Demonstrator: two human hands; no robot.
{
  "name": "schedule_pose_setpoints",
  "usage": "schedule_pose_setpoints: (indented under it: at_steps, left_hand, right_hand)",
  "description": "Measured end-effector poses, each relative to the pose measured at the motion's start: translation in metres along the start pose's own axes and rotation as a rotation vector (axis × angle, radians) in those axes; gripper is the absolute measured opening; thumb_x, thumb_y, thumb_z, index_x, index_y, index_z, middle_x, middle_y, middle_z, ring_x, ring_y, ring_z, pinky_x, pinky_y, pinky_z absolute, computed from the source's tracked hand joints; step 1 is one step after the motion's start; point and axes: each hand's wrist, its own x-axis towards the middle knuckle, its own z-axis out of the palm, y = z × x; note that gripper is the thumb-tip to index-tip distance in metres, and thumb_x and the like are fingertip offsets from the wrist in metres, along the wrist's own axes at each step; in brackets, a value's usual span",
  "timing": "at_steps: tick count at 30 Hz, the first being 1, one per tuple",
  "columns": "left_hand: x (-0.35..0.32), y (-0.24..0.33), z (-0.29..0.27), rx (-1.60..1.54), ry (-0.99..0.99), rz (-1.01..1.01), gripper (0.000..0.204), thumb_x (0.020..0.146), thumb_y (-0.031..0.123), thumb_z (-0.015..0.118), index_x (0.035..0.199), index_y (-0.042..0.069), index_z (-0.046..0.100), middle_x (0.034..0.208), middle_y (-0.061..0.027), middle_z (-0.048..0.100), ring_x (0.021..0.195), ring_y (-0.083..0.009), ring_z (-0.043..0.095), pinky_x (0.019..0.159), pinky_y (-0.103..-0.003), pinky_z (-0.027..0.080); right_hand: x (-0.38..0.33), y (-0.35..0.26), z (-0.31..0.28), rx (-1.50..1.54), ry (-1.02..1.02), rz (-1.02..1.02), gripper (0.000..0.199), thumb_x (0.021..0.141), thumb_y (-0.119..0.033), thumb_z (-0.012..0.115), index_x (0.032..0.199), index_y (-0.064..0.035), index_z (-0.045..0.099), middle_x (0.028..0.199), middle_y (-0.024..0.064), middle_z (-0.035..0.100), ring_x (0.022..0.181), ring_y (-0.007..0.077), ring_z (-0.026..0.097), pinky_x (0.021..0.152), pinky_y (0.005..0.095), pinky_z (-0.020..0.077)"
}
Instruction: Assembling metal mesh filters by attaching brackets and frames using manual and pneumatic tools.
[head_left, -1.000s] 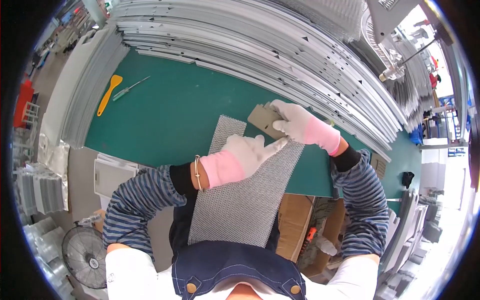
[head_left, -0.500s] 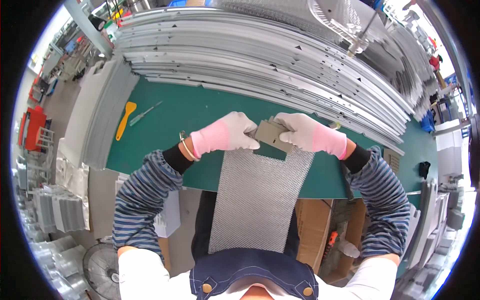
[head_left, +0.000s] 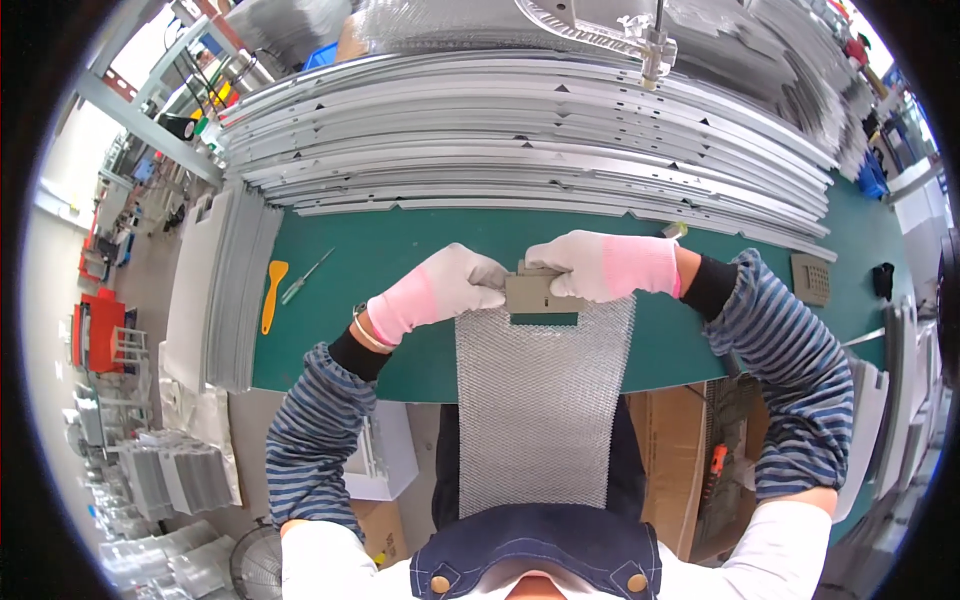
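A person works at a green table (head_left: 365,238), seen from above. The left hand (head_left: 462,280), its index finger stretched along the mesh (head_left: 535,410) 1 second ago, is now beside the right hand (head_left: 580,265). The tan plate (head_left: 528,296), slanted until now, sits level between them. That seems to give it support from 2 sides and to bring it square with the mesh.

The right hand grips the plate's right part, thumb in front, fingers curled behind, with no gap left. The left hand is drawn closed too, its tips against the plate's left edge; whether it also pinches the mesh is hidden. The plate is at the mesh's far end, just above a rectangular cut-out showing green. More tan edges peek out behind, so there may be more than 1 plate.

The mesh is a long, silvery strip of fine, net-like openings, running over the table's near edge to the navy bib (head_left: 540,550). The plate is flat, matte and rectangular, with a small dark slot. The gloves (head_left: 640,265) are white with pink cuffs; the sleeves (head_left: 325,430) are striped blue and grey. Beyond lie long, straight, pale strips (head_left: 420,130). At left, a flat yellow scraper (head_left: 272,295) lies near a slim screwdriver (head_left: 295,290).
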Motion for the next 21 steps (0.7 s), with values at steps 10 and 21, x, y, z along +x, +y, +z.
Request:
schedule_pose_setpoints:
  at_steps: [10,21]
  left_hand:
    - [-0.009,0.036,0.011,0.047,0.119,-0.053,0.024,0.081,0.009,0.064,0.101,-0.003,0.07,0.075,-0.0093,0.069,0.063,-0.0129,0.06,0.063,-0.028,0.05]
    - [-0.021,0.044,0.023,0.204,0.168,0.034,0.024,0.083,0.009,0.062,0.104,-0.001,0.069,0.08,-0.0146,0.07,0.066,-0.0188,0.066,0.066,-0.029,0.052]
  right_hand:
    - [0.006,-0.014,0.022,-0.15,0.031,0.151,0.046,0.063,-0.026,0.081,0.098,-0.0003,0.066,0.081,0.0154,0.068,0.079,0.0292,0.067,0.071,0.0359,0.0527]
    - [0.001,-0.037,0.018,-0.268,-0.038,0.288,0.038,0.062,-0.026,0.079,0.086,0.002,0.071,0.072,0.0167,0.067,0.068,0.0287,0.067,0.062,0.0378,0.0531]
